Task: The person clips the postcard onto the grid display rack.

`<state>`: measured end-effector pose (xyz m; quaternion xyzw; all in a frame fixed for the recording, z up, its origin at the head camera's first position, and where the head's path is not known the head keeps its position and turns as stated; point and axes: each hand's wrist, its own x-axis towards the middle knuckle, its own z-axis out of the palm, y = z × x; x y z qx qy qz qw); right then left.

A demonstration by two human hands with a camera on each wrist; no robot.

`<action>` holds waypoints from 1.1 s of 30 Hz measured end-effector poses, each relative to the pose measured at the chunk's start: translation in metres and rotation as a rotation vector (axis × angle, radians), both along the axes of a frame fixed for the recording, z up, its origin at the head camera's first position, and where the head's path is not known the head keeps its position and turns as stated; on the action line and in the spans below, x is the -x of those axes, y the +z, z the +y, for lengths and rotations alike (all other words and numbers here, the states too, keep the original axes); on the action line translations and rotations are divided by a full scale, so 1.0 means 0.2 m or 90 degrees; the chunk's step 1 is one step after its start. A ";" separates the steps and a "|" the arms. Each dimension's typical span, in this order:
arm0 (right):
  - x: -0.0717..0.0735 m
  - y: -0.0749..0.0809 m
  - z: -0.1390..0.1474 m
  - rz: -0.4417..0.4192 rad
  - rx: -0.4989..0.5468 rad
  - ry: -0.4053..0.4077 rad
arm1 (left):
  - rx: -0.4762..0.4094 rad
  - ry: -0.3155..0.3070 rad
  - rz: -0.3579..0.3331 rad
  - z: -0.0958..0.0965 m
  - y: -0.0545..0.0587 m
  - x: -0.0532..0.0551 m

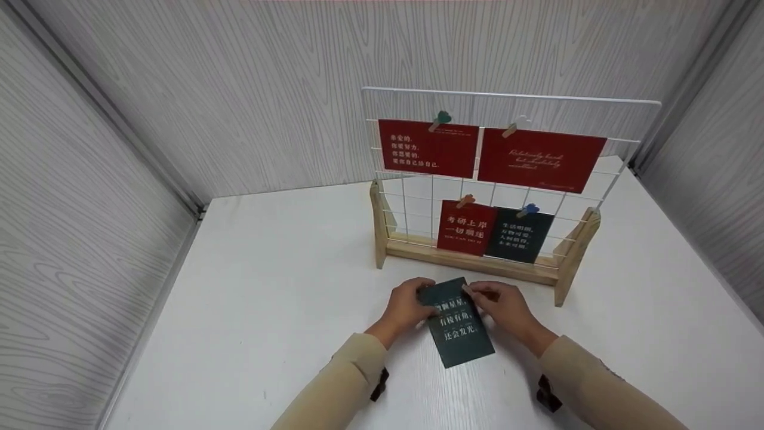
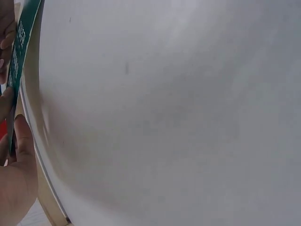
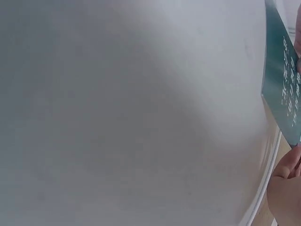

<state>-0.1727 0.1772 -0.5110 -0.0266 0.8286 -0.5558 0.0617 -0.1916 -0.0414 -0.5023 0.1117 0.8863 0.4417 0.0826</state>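
A dark green card (image 1: 458, 331) with white lettering is held tilted over the white table, in front of the wire rack. My left hand (image 1: 407, 309) grips its left edge, the thumb across the printed face and the other fingers behind it. At the card's upper right edge, my right hand (image 1: 500, 303) pinches what looks like a small wooden clip (image 1: 467, 289), its tan tip overlapping the card; most of it is hidden by the fingers. In the left wrist view the green card (image 2: 21, 47) appears nearly edge-on. The right wrist view shows its lettered face (image 3: 280, 77) at the far right.
Behind the hands stands a white wire grid rack (image 1: 507, 95) on a wooden base (image 1: 465, 260). Two larger red cards (image 1: 427, 149) hang high on it. Lower down are a small red card (image 1: 465, 230) and another green card (image 1: 519, 236). Colored clips hold them.
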 end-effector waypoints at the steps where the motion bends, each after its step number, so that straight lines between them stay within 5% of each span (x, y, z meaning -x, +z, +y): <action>1: 0.00 0.00 0.00 -0.003 0.007 0.001 | -0.006 0.004 -0.007 0.00 0.00 0.00; 10: 0.02 0.02 -0.02 0.008 0.072 -0.012 | -0.071 0.030 -0.027 -0.07 0.03 0.03; 24: 0.08 0.11 -0.10 0.048 0.055 -0.039 | -0.186 0.109 -0.078 -0.18 0.09 0.10; 33: 0.12 0.19 -0.13 0.029 0.127 -0.029 | -0.219 0.145 -0.033 -0.23 0.15 0.16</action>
